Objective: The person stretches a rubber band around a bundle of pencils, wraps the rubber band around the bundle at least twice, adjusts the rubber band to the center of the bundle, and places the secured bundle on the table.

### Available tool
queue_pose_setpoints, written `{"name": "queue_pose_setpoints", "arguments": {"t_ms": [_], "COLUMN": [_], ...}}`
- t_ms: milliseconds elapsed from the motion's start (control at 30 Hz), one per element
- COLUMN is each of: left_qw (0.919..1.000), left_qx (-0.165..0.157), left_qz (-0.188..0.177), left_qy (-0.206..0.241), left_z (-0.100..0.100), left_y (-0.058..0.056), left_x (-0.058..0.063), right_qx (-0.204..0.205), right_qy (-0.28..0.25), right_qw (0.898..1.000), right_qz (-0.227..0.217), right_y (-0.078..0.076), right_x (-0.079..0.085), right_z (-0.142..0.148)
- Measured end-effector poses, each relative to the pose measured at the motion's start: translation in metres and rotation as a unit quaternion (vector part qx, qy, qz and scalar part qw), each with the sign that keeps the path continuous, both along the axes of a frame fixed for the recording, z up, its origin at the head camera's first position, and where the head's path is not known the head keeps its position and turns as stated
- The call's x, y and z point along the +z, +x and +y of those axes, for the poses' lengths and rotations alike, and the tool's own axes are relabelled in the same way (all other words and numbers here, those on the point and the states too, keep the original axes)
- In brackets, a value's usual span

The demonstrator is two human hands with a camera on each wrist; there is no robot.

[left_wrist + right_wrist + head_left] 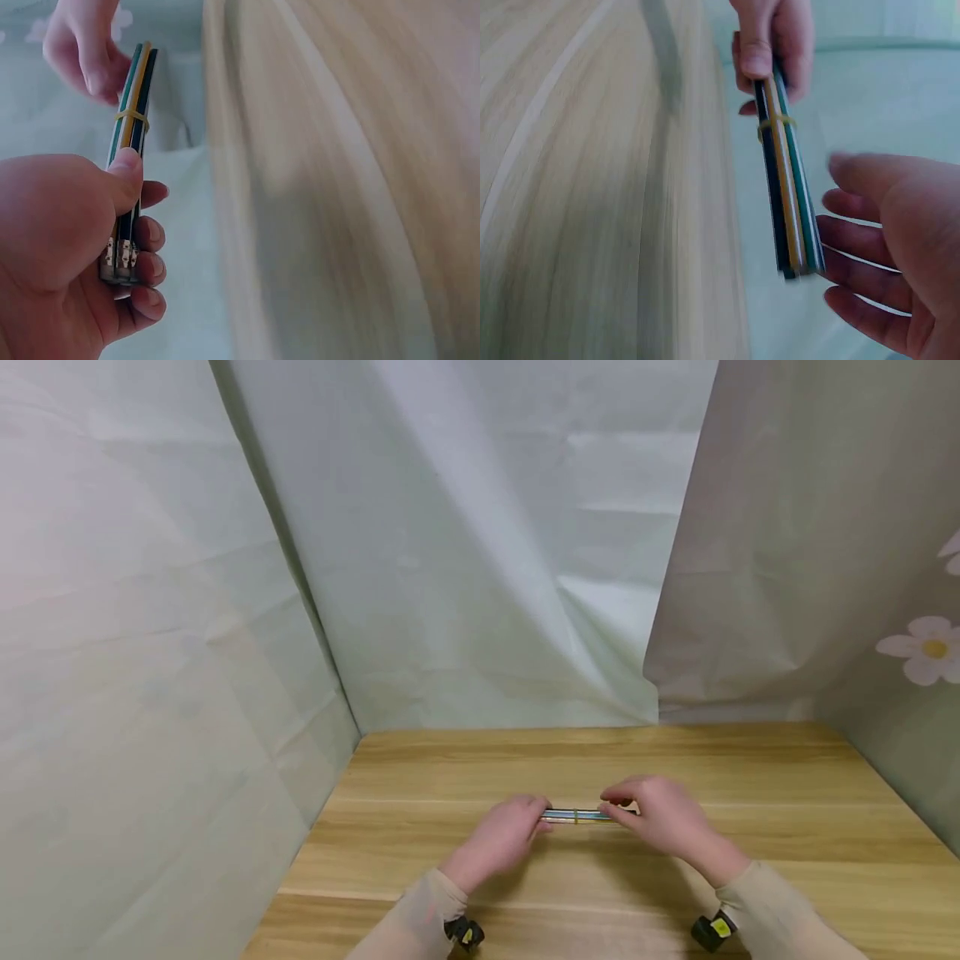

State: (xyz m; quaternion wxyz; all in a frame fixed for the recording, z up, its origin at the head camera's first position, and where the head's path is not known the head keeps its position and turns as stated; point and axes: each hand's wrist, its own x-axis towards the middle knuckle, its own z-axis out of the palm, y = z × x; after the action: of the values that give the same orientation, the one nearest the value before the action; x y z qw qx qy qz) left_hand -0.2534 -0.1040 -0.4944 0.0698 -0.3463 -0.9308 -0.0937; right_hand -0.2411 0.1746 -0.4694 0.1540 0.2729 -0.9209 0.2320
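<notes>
A slim bundle of pencils [557,816], dark, yellow and green, is bound by a yellow rubber band [133,115] round its middle. My left hand [507,831] grips one end, thumb pressed along the top and fingers curled beneath. Silver metal ferrules [126,255] show at that end in the left wrist view. The far ends look flat in the right wrist view. Beside that free end is my right hand [911,240], its fingers loosely bent and its thumb apart from the pencils. The bundle is held up over the wooden table.
The wood-grain table [420,768] spreads under both hands. Pale cloth sheets [465,568] hang behind it and at the sides, with white flowers [926,650] printed on the right one. Small black devices with yellow marks [465,934] are strapped to both wrists.
</notes>
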Motion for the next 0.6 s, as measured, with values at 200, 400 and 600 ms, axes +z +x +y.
{"name": "queue_pose_setpoints", "arguments": {"t_ms": [200, 400, 600], "left_qw": [0.9995, 0.9980, 0.9951], "left_qx": [0.026, 0.052, 0.091], "left_qz": [-0.020, -0.021, -0.018], "left_qy": [-0.002, -0.028, -0.035], "left_z": [-0.010, -0.009, -0.002], "left_y": [-0.014, -0.025, -0.029], "left_x": [-0.009, -0.019, -0.026], "right_qx": [-0.037, -0.051, -0.054], "right_qy": [-0.032, -0.044, -0.039], "right_qw": [0.999, 0.998, 0.998], "right_qz": [-0.010, -0.018, -0.018], "right_y": [-0.002, -0.005, -0.006], "right_x": [-0.003, -0.007, -0.015], "right_z": [0.016, 0.029, 0.036]}}
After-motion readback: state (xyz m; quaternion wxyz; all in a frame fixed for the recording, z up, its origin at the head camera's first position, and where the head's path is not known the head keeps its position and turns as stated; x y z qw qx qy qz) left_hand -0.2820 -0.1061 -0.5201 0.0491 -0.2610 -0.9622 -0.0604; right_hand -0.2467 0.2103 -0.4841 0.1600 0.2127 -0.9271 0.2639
